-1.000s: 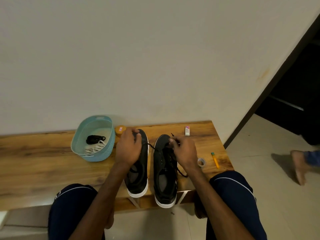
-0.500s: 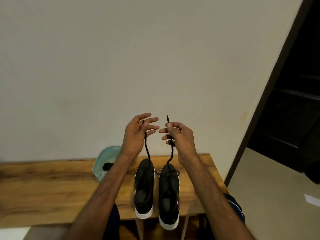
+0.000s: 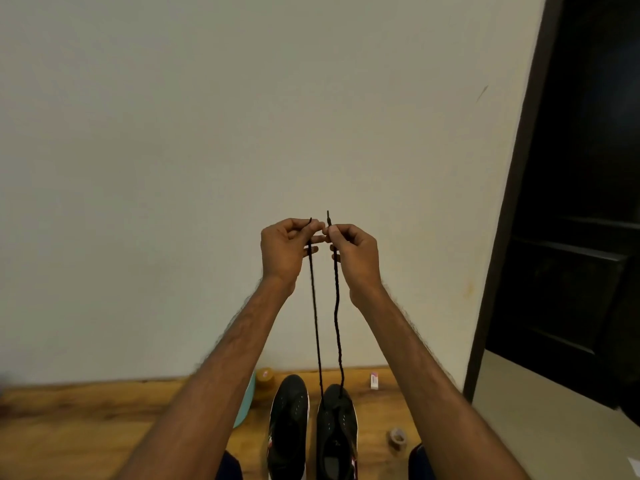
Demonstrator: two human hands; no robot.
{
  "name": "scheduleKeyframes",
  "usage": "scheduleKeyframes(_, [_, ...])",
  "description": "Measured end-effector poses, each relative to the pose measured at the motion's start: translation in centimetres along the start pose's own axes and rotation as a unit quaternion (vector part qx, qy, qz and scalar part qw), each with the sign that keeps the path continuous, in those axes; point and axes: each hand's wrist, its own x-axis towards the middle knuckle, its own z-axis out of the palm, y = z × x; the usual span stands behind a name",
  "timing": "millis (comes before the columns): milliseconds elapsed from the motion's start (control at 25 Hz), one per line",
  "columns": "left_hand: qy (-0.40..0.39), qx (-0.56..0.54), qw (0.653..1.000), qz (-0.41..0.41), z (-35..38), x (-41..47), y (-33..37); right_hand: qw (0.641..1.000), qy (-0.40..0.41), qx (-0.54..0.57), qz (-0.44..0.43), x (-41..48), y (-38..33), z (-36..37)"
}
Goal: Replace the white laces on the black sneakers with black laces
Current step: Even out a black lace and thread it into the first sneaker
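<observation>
The long brown wooden table (image 3: 86, 420) carries my pair of black low-top sneakers (image 3: 289, 420), side by side with toes toward the wall. The thin black lace (image 3: 316, 323) rises in two strands from the toe end of the right-hand sneaker (image 3: 337, 427) to my raised hands. My left hand (image 3: 284, 249) pinches one strand near its tip between thumb and curled fingers, and my right hand (image 3: 356, 254) pinches the other likewise, close beside it. Right of the shoes lie a small clear tape roll (image 3: 397, 438) and a small white packet (image 3: 374, 381) whose pink label is too small to read.
</observation>
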Motion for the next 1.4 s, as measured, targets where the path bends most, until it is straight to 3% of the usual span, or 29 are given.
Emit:
scheduleKeyframes(640, [0.051, 0.033, 0.997, 0.037, 1.4, 4.1, 4.6, 0.997, 0.025, -0.049, -0.051, 3.3, -3.1, -1.3])
scheduleKeyframes(880, [0.028, 0.111, 0.993, 0.020, 1.5, 3.9, 2.4, 0.996, 0.016, -0.067, -0.053, 4.3, -2.6, -0.5])
scheduleKeyframes(1280, [0.057, 0.116, 0.991, 0.036, -0.6, 3.2, 1.1, 0.997, 0.005, -0.072, -0.008, 4.3, -0.4, -0.1])
scheduleKeyframes(1400, [0.057, 0.086, 0.995, -0.016, -1.8, 1.9, -1.3, 0.998, -0.008, -0.050, 0.023, 2.8, 0.9, -0.8])
